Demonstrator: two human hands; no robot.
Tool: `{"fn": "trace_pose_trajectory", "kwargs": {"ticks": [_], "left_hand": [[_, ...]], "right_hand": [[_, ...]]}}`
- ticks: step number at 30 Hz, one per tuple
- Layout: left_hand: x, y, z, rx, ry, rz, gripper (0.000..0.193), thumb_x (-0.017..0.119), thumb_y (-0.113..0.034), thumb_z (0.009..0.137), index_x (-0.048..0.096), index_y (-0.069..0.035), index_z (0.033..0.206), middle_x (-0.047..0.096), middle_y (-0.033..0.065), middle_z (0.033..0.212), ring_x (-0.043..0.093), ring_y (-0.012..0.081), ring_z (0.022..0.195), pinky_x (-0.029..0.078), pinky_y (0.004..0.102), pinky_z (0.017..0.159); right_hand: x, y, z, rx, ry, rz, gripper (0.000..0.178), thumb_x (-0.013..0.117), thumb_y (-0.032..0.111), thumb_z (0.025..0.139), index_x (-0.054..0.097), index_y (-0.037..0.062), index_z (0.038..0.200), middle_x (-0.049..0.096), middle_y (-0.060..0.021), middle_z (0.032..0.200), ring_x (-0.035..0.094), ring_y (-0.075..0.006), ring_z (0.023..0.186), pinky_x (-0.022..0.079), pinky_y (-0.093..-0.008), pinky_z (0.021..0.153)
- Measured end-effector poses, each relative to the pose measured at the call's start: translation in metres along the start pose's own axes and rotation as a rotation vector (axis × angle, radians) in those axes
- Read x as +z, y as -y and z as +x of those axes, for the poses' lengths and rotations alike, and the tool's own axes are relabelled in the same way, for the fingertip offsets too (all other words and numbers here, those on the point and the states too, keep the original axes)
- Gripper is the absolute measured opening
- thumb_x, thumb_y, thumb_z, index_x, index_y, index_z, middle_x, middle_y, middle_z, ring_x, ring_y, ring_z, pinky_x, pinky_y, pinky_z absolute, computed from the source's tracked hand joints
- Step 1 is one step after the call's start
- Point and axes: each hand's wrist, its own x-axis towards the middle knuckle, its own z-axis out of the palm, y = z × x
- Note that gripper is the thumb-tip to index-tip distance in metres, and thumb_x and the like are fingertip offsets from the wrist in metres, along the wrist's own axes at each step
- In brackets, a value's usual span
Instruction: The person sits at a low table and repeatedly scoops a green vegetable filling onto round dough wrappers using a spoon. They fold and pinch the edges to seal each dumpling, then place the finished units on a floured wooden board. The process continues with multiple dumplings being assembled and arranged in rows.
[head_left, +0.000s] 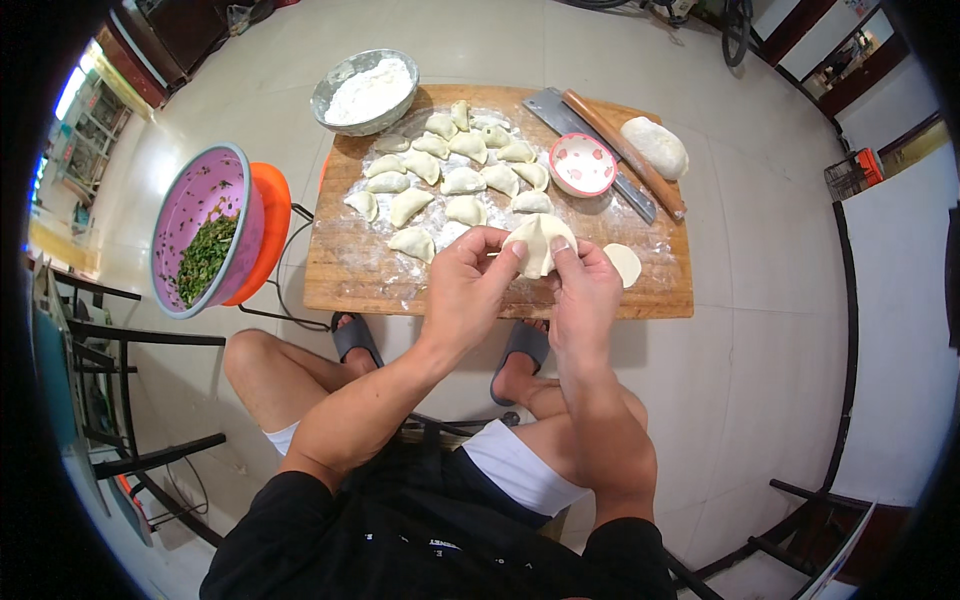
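Note:
Between both hands, above the near edge of a floured wooden board (pixel 350 285), I hold a dumpling wrapper (pixel 540 240) that looks partly folded. My left hand (pixel 470 280) pinches its left side between thumb and fingers. On its right side, the thumb and fingers of my right hand (pixel 588 285) press the dough. Whether filling lies inside is hidden. A flat round wrapper (pixel 623 264) rests on the board just right of my right hand. Several folded dumplings (pixel 463 181) lie in loose rows beyond my hands.
A bowl of flour (pixel 372 92) stands at the board's far left corner. To the right are a small red-rimmed bowl (pixel 583 165), a cleaver (pixel 634 196), a rolling pin (pixel 625 150) and a dough lump (pixel 655 148). A purple basin (pixel 245 240) of green filling sits on an orange stool (pixel 270 220).

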Motion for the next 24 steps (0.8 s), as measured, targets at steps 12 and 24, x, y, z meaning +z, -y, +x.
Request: {"fn": "trace_pose_trajectory", "kwargs": {"ticks": [12,24], "left_hand": [[-0.009,-0.007,0.013,-0.101,0.102,-0.066,0.018,0.069,-0.014,0.095,0.065,0.0,0.104,0.069,0.0019,0.091,0.06,0.0049,0.079,0.048,0.0202,0.067],[-0.007,-0.008,0.004,0.054,-0.01,0.205,0.018,0.069,-0.013,0.093,0.069,0.002,0.103,0.07,0.0031,0.087,0.056,0.0041,0.072,0.046,0.0218,0.061]], "right_hand": [[0.004,0.009,-0.007,-0.288,0.107,-0.304,0.018,0.071,0.008,0.092,0.066,-0.0056,0.103,0.069,-0.0044,0.09,0.062,-0.0081,0.08,0.05,-0.0222,0.071],[0.006,0.006,-0.002,-0.009,0.115,-0.006,0.018,0.071,0.01,0.092,0.063,-0.0025,0.103,0.07,-0.0068,0.093,0.064,-0.0098,0.078,0.053,-0.0243,0.07]]}}
